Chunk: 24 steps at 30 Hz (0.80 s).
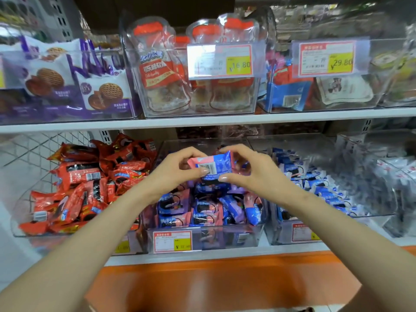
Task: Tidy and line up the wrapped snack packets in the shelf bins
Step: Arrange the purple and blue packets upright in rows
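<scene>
Packet (213, 164) sits pinched between left hand (173, 171) and right hand (254, 172) over middle bin (225, 237), red packets (90, 183) alongside.

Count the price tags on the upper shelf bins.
2: the 16.80 tag on the bin of orange-capped pouches, and the 29.80 tag on the bin to its right. A yellow sliver at the left frame edge may be a third.

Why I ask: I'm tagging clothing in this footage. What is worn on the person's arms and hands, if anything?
Nothing worn shows. The left hand and right hand are bare, with no gloves, rings, watch or bracelet. The left forearm and right forearm are uncovered to the picture's edge, with no sleeve in view. The nails show no bright polish.
</scene>
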Available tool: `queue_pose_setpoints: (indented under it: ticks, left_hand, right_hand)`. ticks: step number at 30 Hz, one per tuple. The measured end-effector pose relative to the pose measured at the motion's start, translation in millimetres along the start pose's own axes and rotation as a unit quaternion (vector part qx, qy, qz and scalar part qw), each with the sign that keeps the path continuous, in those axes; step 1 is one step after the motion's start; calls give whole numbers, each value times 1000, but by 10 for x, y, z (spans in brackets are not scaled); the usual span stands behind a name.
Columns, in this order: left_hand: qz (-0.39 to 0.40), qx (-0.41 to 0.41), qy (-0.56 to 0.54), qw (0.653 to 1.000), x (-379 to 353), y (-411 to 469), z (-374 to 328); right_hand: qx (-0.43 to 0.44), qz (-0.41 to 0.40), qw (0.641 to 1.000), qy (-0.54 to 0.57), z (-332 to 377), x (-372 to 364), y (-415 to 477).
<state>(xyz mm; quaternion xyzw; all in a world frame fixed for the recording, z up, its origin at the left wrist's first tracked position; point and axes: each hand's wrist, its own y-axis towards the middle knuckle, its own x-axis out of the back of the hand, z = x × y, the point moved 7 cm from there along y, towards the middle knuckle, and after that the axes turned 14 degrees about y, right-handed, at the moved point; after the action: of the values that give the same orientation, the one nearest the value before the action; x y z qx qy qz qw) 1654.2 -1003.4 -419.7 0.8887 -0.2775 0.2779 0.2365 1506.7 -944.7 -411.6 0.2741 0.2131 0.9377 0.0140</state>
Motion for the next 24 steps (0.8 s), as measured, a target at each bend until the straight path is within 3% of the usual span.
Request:
queue_pose_setpoints:
  ticks: [2,4,6,7,9,13,15,19,22,24]
  left_hand:
    - [-15,18,-6,1000,6,-21,8]
    - [-32,125,-93,987,49,-47,143]
    - [17,262,-262,929,-67,-113,262]
    - [44,285,-310,906,-135,-149,249]
    - [58,283,-316,904,-217,-171,243]
    - [-17,272,-278,921,-108,-159,369]
    - [-56,265,-230,935,51,-131,442]
    - [-68,194,4,979,326,-24,454]
    - [72,120,148,979,324,42,405]
    - [202,95,279,934,194,14,439]
  right_hand:
    - [-4,-20,999,28,4,-72,6]
    - [25,-79,996,21,29,-26,15]
    - [75,-104,992,-5,86,-42,26]
    - [101,-92,990,-19,115,-101,31]
    - [131,-35,990,-48,123,-272,37]
    - [122,55,990,-36,48,-335,39]
    - [108,25,993,-43,3,-196,42]
    - [75,-72,993,-63,-79,106,53]
    - [60,-87,991,-87,-129,205,58]
    - [57,-84,991,-89,-148,225,58]
